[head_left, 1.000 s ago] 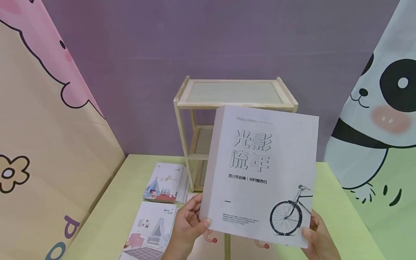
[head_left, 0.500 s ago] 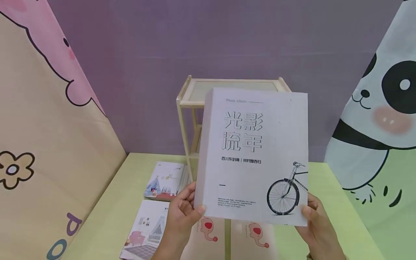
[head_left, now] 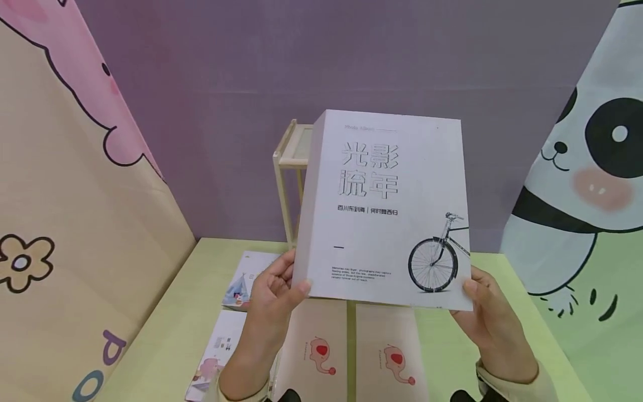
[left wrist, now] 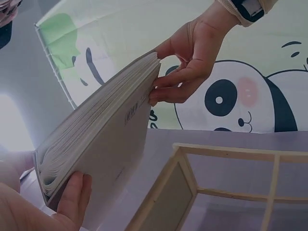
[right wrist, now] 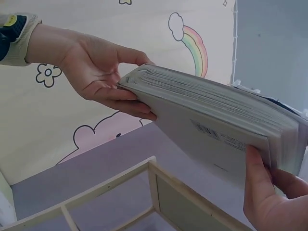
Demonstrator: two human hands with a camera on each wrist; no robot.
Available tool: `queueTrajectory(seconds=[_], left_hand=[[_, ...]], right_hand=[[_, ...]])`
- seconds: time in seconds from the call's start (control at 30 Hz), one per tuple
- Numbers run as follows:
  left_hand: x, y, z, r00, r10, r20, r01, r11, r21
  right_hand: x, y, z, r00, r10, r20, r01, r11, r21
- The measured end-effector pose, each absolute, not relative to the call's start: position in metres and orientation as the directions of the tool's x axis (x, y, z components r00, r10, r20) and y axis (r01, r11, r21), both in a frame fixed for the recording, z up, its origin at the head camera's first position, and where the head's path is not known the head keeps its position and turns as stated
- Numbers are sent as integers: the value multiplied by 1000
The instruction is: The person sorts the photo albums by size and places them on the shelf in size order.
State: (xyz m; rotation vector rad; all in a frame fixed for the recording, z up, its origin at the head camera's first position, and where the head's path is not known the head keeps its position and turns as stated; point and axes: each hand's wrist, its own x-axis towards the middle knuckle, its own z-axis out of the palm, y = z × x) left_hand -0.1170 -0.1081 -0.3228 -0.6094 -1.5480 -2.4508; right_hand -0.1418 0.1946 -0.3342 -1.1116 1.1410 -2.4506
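A thick white photo album (head_left: 382, 234) with a bicycle on its cover is held up in front of a wooden shelf. My left hand (head_left: 273, 307) grips its lower left corner by the spine, thumb on the front. At the lower right corner, my right hand (head_left: 494, 318) pinches the cover edge between thumb and fingers. From below, the left wrist view shows the album's page edges and its back cover (left wrist: 120, 144), with fingers of both hands against that cover. The right wrist view gives the same closed album (right wrist: 202, 125), a barcode on its back.
Behind the album stands the light wooden shelf (head_left: 283, 195), mostly hidden by it. On the green table (head_left: 166, 335), white albums (head_left: 216, 349) lie at the left. Two beige panels with pink elephants (head_left: 321, 352) lie below the hands. Printed cloths hang on both sides.
Both hands have raised the album and shifted it slightly left, so it now covers more of the shelf top. The elephant panels beneath have come into fuller view.
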Motion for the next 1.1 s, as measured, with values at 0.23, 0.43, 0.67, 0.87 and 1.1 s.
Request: queueTrajectory(seconds=[0.23, 0.43, 0.67, 0.87, 1.1], left_hand=[[-128, -104, -315, -895, 43, 444, 381, -444, 811], [-137, -104, -306, -910, 22, 414, 359, -456, 814], [-155, -105, -292, -910, 10, 415, 362, -469, 806], [-171, -108, -286, -900, -5, 437, 389, -462, 797], [-182, -106, -277, -906, -20, 422, 378, -486, 788]], right_hand=[[-146, 197, -320, -668, -489, 561, -83, -700, -709], [-152, 191, -306, -610, -496, 619, -8, -777, -630], [-167, 186, -289, -635, -479, 605, -33, -766, -641], [-178, 181, -285, -685, -441, 580, -111, -724, -681], [-187, 176, -281, -698, -408, 588, -139, -729, -670]])
